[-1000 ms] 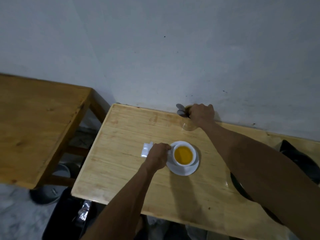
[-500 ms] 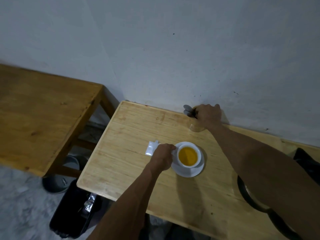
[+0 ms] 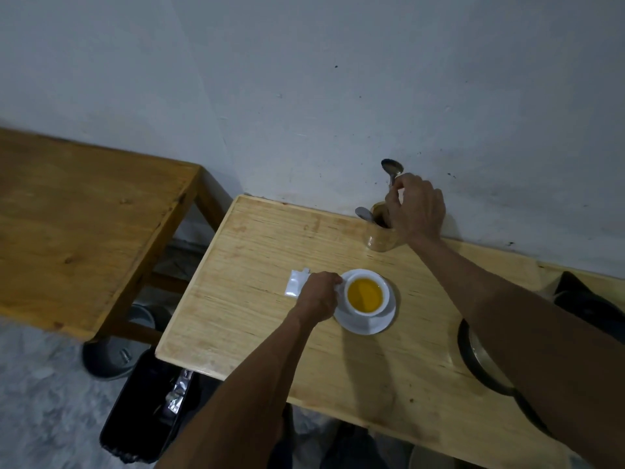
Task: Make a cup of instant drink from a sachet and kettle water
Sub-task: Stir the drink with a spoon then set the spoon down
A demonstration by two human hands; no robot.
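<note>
A white cup (image 3: 366,295) of orange-yellow drink stands on a white saucer (image 3: 368,324) near the middle of the light wooden table (image 3: 257,252). My left hand (image 3: 319,297) grips the cup's left side, at its handle. A white sachet (image 3: 297,282) lies flat just left of that hand. At the table's back edge stands a wooden holder (image 3: 378,238) with another spoon (image 3: 364,213) in it. My right hand (image 3: 416,208) is above the holder, shut on a metal spoon (image 3: 392,169) raised bowl-up against the wall.
A dark round kettle base or lid (image 3: 480,360) lies at the right, partly behind my right forearm. A black object (image 3: 585,299) sits at the far right. A darker wooden table (image 3: 77,225) stands to the left. Below are a black bin (image 3: 145,404) and a grey lid (image 3: 111,360).
My right hand has lifted one spoon up out of the holder; before it rested on the holder's top. My left hand has stayed at the cup. The camera view shifted.
</note>
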